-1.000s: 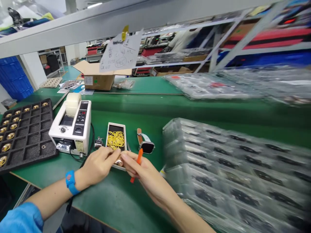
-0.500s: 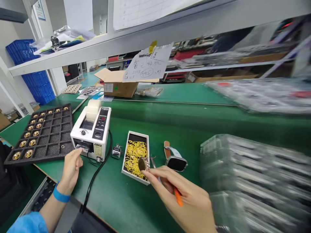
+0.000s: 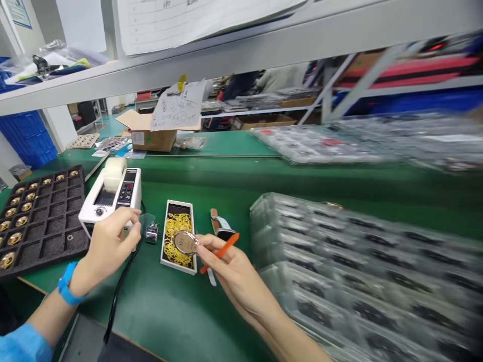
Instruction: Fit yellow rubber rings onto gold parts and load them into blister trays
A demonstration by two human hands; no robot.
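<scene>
My left hand (image 3: pixel 107 246) is closed in front of the white tape dispenser (image 3: pixel 131 180). Its thumb and forefinger pinch a small clear piece of tape (image 3: pixel 148 220). Between the fingertips of my right hand (image 3: pixel 237 274) is a round rose-gold watch case (image 3: pixel 185 243), its flat face towards me. An orange stick (image 3: pixel 226 246) is also held in that hand, lying across the fingers. Under the case stands a white box (image 3: pixel 192 219) of yellow rings (image 3: pixel 177 223). A small metal tally counter (image 3: pixel 152 233) sits between the dispenser and the box.
A black compartment tray (image 3: pixel 77 229) with several gold cases lies at the left. Behind my right hand is a watch with a strap (image 3: pixel 222 221). Stacked clear plastic trays (image 3: pixel 298 241) fill the right side. A black cable (image 3: pixel 117 294) runs off the front edge.
My left hand has moved away from the dispenser's mouth to the right, with the tape piece now in its fingers. My right hand has turned the watch case face-on. The view has swung right.
</scene>
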